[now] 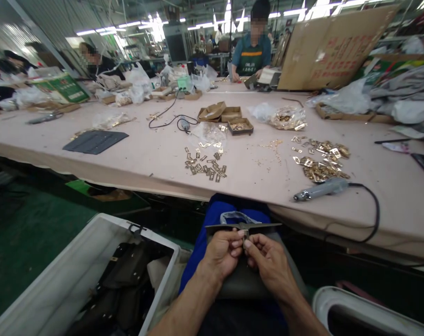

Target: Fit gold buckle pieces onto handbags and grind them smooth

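Panel point(264, 228) above my lap point(196, 268), dark, thin; left hand point(225, 254) and right hand point(267, 255) both pinch its middle, at a small shiny fitting point(246, 234). Probably light, stiffish, leather-like; best held centrally, ends free. On pinkish cloth point(156, 161): hard, flat, rectangular plates point(212, 177); smooth grey driver point(320, 189), tapering.

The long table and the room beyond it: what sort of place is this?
Probably a factory assembly workshop: piled gold-coloured metal fittings, what looks like a corded electric screwdriver, and a worker in an apron across the table.
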Tool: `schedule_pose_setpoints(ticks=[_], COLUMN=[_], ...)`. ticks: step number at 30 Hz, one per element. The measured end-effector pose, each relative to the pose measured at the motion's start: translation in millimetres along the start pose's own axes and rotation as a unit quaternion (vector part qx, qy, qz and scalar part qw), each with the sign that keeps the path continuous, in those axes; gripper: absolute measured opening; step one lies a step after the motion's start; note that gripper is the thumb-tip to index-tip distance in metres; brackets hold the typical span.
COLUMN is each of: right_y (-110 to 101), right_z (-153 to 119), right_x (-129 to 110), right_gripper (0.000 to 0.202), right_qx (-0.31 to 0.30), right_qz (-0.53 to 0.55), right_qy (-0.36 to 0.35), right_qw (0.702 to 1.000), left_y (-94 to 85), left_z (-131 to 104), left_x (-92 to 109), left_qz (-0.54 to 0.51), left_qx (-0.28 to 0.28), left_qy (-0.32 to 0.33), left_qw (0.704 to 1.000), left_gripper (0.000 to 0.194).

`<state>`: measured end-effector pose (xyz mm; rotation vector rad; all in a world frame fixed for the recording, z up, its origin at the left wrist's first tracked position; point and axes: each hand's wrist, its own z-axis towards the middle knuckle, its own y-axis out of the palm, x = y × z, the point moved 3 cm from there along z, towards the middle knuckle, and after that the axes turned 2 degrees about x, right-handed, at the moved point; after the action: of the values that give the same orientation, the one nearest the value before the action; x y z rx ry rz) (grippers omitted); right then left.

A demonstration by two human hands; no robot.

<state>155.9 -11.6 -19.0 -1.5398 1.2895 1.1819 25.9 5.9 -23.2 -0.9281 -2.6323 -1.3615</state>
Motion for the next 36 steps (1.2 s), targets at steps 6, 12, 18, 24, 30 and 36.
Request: schedule_pose_setpoints(ticks=[6, 12, 18, 24, 30, 36], right_y=[0.9, 1.2, 1.7, 4.7, 6.3, 5.3], right_z=[-1.8, -2.1, -1.8, -2.5, -4.4, -3.9], right_x=[-5.9, -5.1, -2.0, -5.0, -7.0, -2.8], right_gripper=[0.043, 0.044, 0.044, 0.044, 0.043, 0.043], right_qx=[0.003, 0.007, 0.004, 0.012, 0.007, 0.005], right_qz=[0.001, 0.002, 0.006, 0.006, -0.020, -0.039], right_qy=[-0.004, -0.003, -0.007, -0.005, -0.015, -0.025], right_qw=[1.000, 1.000, 1.000, 1.000, 1.000, 0.999], left_y=[-0.3, 1.8, 1.9, 3.7, 5.3, 1.5], left_z=[0.7, -0.5, -1.3, -4.7, -7.0, -2.3], left_x=[-0.2, -1.4, -2.7, -5.4, -6.5, -6.4], left_qz=[0.007, 0.029, 0.051, 0.069, 0.073, 0.050], left_qx=[-0.002, 0.008, 0.017, 0.074, 0.081, 0.041], left_qy=[0.004, 0.018, 0.042, 0.167, 0.199, 0.152], left_qw=[1.000, 0.999, 0.998, 0.981, 0.974, 0.986], left_gripper=[0.024, 0.020, 0.016, 0.031, 0.035, 0.032])
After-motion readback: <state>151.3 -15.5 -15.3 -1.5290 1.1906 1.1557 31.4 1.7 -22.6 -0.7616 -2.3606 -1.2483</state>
